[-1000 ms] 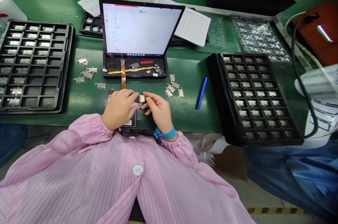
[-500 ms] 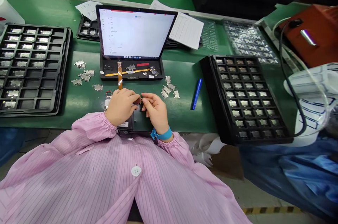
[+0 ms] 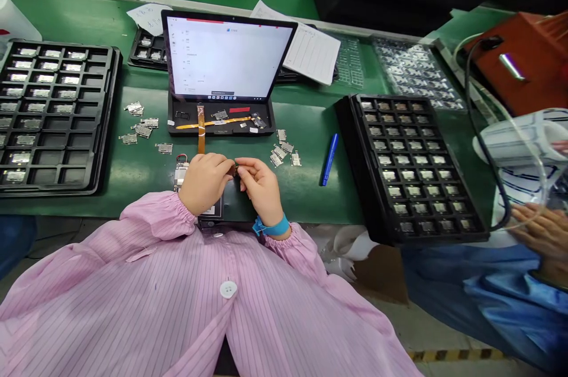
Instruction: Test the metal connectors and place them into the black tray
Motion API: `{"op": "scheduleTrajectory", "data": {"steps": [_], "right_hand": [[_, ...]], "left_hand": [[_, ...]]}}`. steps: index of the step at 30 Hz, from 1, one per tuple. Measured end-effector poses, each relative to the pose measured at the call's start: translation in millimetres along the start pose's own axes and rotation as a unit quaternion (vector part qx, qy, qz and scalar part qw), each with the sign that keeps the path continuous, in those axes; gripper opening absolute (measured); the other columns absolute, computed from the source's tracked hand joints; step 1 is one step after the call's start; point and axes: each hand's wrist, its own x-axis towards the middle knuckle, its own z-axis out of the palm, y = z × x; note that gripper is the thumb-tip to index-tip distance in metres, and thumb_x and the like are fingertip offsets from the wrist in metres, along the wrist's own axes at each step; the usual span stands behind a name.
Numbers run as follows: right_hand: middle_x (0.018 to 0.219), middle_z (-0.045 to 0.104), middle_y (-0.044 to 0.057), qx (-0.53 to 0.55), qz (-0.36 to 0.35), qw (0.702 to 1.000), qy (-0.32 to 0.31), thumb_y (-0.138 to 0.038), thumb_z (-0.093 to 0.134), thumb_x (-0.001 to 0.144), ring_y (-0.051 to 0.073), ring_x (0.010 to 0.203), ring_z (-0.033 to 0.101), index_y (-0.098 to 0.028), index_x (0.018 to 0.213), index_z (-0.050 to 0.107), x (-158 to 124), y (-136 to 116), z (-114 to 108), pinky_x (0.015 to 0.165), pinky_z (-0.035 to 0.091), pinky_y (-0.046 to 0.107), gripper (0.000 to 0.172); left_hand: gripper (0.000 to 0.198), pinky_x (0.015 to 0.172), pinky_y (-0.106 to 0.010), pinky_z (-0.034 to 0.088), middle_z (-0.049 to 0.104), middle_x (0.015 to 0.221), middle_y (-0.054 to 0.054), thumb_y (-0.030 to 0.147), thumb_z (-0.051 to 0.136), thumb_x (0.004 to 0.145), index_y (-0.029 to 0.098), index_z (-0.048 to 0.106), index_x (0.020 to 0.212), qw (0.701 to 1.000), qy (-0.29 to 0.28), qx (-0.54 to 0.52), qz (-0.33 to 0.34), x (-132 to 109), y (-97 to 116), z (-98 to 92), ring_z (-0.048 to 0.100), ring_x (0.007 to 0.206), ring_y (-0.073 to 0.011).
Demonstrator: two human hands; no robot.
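Observation:
My left hand is closed, its fingertips pinched toward my right hand. My right hand, with a blue band at the wrist, also pinches. Between the fingertips is a small brownish piece, mostly covered by the fingers, so its kind cannot be told. Below my left hand lies a circuit board with a dark flat part, partly hidden. An orange flex cable runs from the board area up to the black tray below a lit tablet screen.
Loose small metal-cased boards lie left and right of the tablet. A blue marker lies further right. Black compartment trays stand at left and right. At the right edge is another person's hand.
My fingertips have drawn slightly closer together around the small piece. A small dark message has appeared low on the screen. Another person's hand has come into view at lower right.

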Motion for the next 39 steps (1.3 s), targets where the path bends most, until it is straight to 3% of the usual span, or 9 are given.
{"op": "scheduleTrajectory", "data": {"steps": [13, 19, 26, 39], "right_hand": [[0.072, 0.063, -0.002, -0.016, 0.006, 1.000, 0.005, -0.035, 0.062, 0.083, 0.009, 0.051, 0.049, -0.018, 0.103, 0.060, 1, -2, 0, 0.051, 0.041, 0.025, 0.027], [0.070, 0.062, -0.002, -0.016, 0.003, 1.000, 0.008, -0.038, 0.062, 0.084, 0.009, 0.050, 0.049, -0.018, 0.105, 0.059, 0, 0, -1, 0.048, 0.039, 0.024, 0.029], [0.080, 0.064, 0.001, -0.020, 0.018, 1.000, 0.009, -0.039, 0.063, 0.083, 0.009, 0.051, 0.049, -0.018, 0.108, 0.060, -2, 0, -1, 0.041, 0.035, 0.022, 0.032], [0.083, 0.065, 0.002, -0.028, 0.017, 0.999, 0.010, -0.041, 0.063, 0.085, 0.009, 0.053, 0.051, -0.018, 0.108, 0.061, -2, 3, -2, 0.039, 0.035, 0.021, 0.032]], "left_hand": [[0.013, 0.081, -0.039, 0.042, 0.070, 0.100, -0.006, 0.020, 0.062, 0.089, 0.017, 0.064, 0.102, 1.000, 0.024, -0.007, 0.007, 0, 3, 0.5, 0.061, 0.094, -0.0233], [0.052, 0.091, -0.043, 0.046, 0.062, 0.125, -0.015, 0.023, 0.068, 0.085, 0.011, 0.049, 0.132, 0.999, 0.035, -0.014, 0.001, -13, 2, -1.8, 0.055, 0.116, -0.0291], [0.030, 0.097, -0.048, 0.045, 0.065, 0.125, -0.013, 0.029, 0.060, 0.092, 0.017, 0.060, 0.120, 0.997, 0.059, 0.002, 0.047, -42, -11, 4.4, 0.056, 0.120, -0.0294], [0.030, 0.098, -0.048, 0.045, 0.066, 0.125, -0.012, 0.029, 0.057, 0.093, 0.020, 0.061, 0.121, 0.997, 0.061, -0.021, 0.036, -42, -14, 6.9, 0.057, 0.122, -0.0281]]}}
